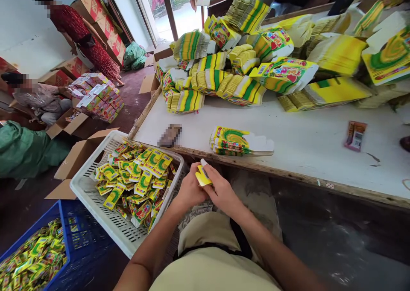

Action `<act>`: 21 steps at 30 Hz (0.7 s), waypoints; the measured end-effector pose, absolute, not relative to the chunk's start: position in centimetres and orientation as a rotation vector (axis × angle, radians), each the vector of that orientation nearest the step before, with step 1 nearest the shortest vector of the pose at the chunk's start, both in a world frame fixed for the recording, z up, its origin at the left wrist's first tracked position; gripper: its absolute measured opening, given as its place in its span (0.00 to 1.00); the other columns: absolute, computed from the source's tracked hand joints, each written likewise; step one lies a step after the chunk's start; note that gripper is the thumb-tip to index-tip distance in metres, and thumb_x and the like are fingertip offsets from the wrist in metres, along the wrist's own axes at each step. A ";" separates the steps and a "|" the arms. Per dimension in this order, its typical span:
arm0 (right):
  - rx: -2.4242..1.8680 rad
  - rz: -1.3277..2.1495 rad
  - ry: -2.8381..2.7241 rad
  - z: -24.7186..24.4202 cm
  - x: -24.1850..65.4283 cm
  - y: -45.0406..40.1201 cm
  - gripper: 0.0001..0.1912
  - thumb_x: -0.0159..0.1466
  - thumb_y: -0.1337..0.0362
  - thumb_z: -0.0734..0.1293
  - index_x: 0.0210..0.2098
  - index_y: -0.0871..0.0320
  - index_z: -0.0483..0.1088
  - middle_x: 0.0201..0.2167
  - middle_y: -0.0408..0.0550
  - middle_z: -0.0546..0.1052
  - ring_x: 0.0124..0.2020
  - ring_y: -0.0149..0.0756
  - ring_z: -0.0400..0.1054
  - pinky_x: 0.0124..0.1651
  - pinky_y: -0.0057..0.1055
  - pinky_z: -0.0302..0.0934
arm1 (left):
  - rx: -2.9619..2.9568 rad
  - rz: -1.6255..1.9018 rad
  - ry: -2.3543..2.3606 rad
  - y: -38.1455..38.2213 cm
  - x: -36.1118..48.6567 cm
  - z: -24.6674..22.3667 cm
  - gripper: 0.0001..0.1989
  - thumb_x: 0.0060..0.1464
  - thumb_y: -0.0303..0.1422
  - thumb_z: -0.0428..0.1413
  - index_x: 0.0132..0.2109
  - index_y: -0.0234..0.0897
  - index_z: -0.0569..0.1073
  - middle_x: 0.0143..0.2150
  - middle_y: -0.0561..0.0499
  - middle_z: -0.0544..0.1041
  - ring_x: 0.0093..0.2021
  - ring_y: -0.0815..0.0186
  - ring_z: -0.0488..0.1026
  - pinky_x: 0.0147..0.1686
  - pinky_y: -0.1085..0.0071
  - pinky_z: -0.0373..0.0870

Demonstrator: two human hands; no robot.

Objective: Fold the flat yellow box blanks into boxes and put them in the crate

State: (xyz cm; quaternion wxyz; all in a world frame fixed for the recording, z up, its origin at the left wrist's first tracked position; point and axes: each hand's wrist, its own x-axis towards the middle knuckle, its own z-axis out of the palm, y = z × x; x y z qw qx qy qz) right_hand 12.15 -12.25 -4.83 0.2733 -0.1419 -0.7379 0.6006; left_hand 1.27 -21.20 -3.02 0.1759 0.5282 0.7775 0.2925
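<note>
Close in front of my body, by the table's front edge, both hands meet around a small yellow carton (204,178). My left hand (191,186) grips it from the left, and my right hand (221,187) closes on its right side. The fingers partly cover the carton. Just beyond the hands lies a small stack of flat printed cartons (229,141), their white flaps pointing right. Left of my left hand, a white plastic basket (128,240) holds a heap of small folded yellow-green cartons (144,180).
Bundles of flat cartons (208,80) pile along the table (304,141). A small packet (355,136) lies at right. A blue crate (80,240) full of small packets stands lower left. Two people (86,48) and boxes occupy the left background.
</note>
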 end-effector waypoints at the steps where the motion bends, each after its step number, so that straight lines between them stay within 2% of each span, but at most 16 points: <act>1: -0.351 1.521 -2.033 -4.9 12.2 -12.1 0.27 0.66 0.66 0.62 0.64 0.52 0.62 0.67 0.52 0.62 0.67 0.43 0.58 0.68 0.46 0.54 | 1.514 0.825 2.237 -21.2 1.2 -3.1 0.29 0.44 0.25 0.57 0.54 0.39 0.59 0.49 0.43 0.69 0.45 0.57 0.73 0.43 0.59 0.73; 4: -0.337 1.351 -2.079 -5.2 12.3 -11.1 0.25 0.68 0.71 0.57 0.63 0.51 0.64 0.66 0.53 0.64 0.65 0.41 0.61 0.65 0.44 0.59 | 1.474 0.809 2.341 -21.4 0.9 -2.7 0.29 0.43 0.25 0.58 0.54 0.36 0.60 0.51 0.40 0.69 0.49 0.53 0.71 0.48 0.56 0.72; 7: -0.290 1.291 -2.174 -5.3 12.5 -9.8 0.23 0.67 0.68 0.61 0.62 0.50 0.66 0.68 0.53 0.61 0.64 0.44 0.62 0.62 0.44 0.63 | 1.392 0.715 2.371 -21.7 0.4 -1.6 0.28 0.42 0.26 0.58 0.53 0.36 0.62 0.48 0.42 0.73 0.49 0.53 0.73 0.48 0.56 0.71; 10: -0.208 1.292 -2.326 -4.9 12.9 -8.6 0.17 0.67 0.67 0.63 0.54 0.51 0.73 0.69 0.54 0.58 0.62 0.47 0.65 0.58 0.42 0.67 | 1.384 0.635 2.369 -21.8 -0.3 -0.5 0.27 0.43 0.28 0.59 0.52 0.37 0.65 0.48 0.44 0.76 0.48 0.53 0.74 0.48 0.58 0.72; 13: -0.140 1.289 -2.379 -4.0 13.3 -7.4 0.12 0.66 0.67 0.64 0.46 0.54 0.76 0.66 0.57 0.63 0.61 0.47 0.66 0.58 0.43 0.66 | 1.414 0.597 2.310 -21.5 -1.0 0.3 0.28 0.42 0.28 0.61 0.53 0.38 0.66 0.49 0.46 0.77 0.48 0.55 0.75 0.46 0.60 0.72; 18: -0.132 1.304 -2.341 -2.9 13.2 -6.5 0.05 0.63 0.67 0.68 0.34 0.55 0.77 0.58 0.55 0.72 0.56 0.44 0.70 0.57 0.42 0.65 | 1.568 0.551 2.299 -20.7 -1.2 1.3 0.27 0.44 0.30 0.61 0.54 0.40 0.66 0.50 0.47 0.76 0.50 0.55 0.74 0.49 0.60 0.70; 21: -0.289 1.268 -2.168 -3.3 12.5 -7.6 0.05 0.65 0.67 0.65 0.35 0.55 0.74 0.52 0.56 0.76 0.53 0.42 0.72 0.55 0.42 0.67 | 1.643 0.545 2.262 -20.5 -0.4 1.1 0.27 0.45 0.29 0.60 0.54 0.40 0.65 0.51 0.46 0.76 0.50 0.55 0.74 0.49 0.61 0.70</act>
